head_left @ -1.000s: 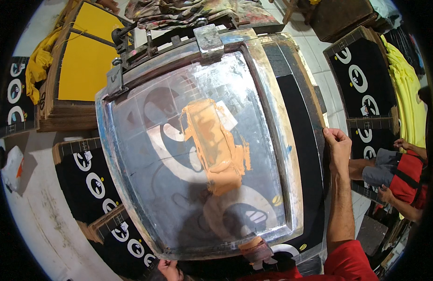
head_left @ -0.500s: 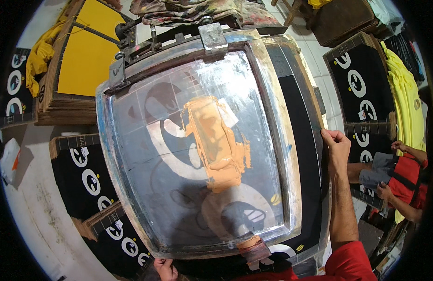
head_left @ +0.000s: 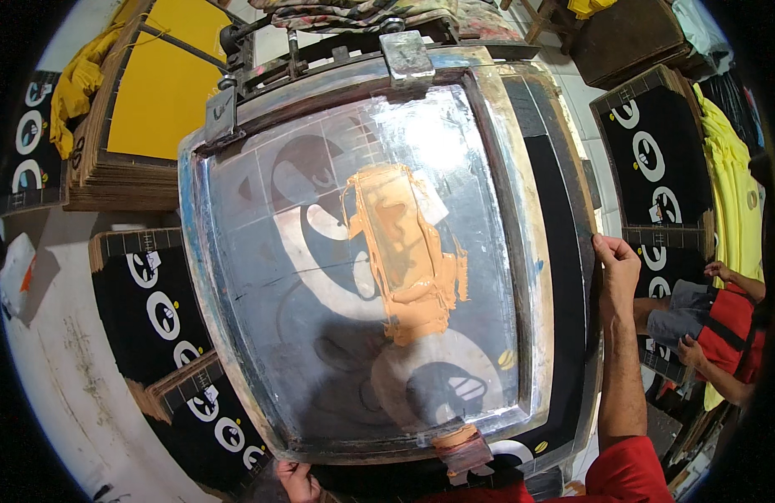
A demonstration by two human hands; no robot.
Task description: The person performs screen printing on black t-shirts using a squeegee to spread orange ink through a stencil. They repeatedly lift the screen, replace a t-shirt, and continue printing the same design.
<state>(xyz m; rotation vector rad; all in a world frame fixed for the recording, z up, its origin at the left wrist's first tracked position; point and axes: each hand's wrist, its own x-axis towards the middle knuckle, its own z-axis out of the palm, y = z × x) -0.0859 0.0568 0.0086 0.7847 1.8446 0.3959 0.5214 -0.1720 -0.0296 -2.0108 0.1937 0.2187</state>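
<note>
A screen-printing frame (head_left: 532, 243) with a see-through mesh lies over a board (head_left: 590, 293) covered in black cloth (head_left: 562, 226). Thick orange ink (head_left: 417, 314) is smeared down the middle of the mesh. White-and-dark eye shapes show through it. At the near edge of the frame rests a squeegee (head_left: 465, 457) with orange ink on it; neither hand touches it. My right hand (head_left: 618, 272) pinches the board's right edge between thumb and fingers. Curled at the near left corner, my left hand (head_left: 298, 484) holds the board's edge, its fingertips partly hidden.
Metal clamps (head_left: 407, 60) hold the frame's far side to a hinge bar. Boards with printed black cloth (head_left: 157, 310) stand at left and right (head_left: 656, 159). A stack with yellow cloth (head_left: 165, 92) is at far left. Another person (head_left: 723, 323) works at the right.
The whole scene has shifted slightly to the right in view. Both hands keep their places on the board, and the ink and squeegee look unchanged.
</note>
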